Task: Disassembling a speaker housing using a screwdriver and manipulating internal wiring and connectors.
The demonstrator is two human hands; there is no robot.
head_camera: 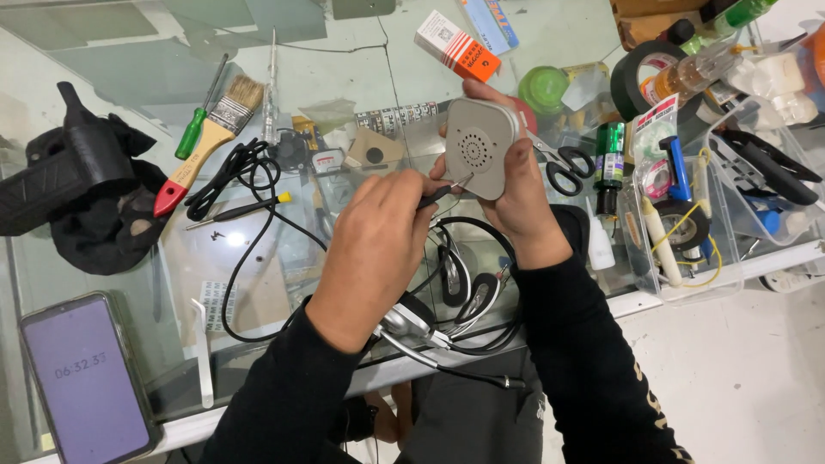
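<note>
My right hand [526, 206] holds up a small grey square device [478, 146] with rounded corners and a round speaker grille facing me. My left hand [374, 245] grips a thin black-handled screwdriver [438, 194]. Its metal tip rests at the lower edge of the device. Both hands hover over a glass table [284, 94]. A silver and black headset [455, 283] with its cable lies on the glass just beneath my wrists.
A phone [86, 378] lies at the front left, a black bundle [77, 189] behind it. A paintbrush [210, 142], green screwdriver [193, 129] and black cable [241, 172] lie left of my hands. Scissors [563, 167], a tape roll [640, 73] and clear bins [730, 189] crowd the right.
</note>
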